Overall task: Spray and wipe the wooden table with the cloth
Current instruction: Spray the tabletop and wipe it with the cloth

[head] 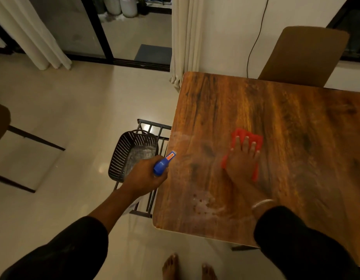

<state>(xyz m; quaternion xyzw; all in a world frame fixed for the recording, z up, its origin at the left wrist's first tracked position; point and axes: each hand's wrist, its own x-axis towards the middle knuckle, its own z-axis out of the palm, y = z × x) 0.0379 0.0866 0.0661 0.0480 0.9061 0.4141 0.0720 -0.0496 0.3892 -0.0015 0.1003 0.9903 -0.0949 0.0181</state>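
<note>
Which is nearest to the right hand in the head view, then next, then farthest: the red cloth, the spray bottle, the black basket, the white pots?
1. The red cloth, pressed flat on the wooden table under the right hand.
2. The spray bottle, in the left hand at the table's left edge.
3. The black basket, just left of the table.
4. The white pots, top of the view, beyond the glass door.

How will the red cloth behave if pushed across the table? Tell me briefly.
The red cloth looks floppy: it is bunched and creased under the right hand. It would probably slide easily over the smooth wooden table, likely dragging more on the wet spray patch.
</note>
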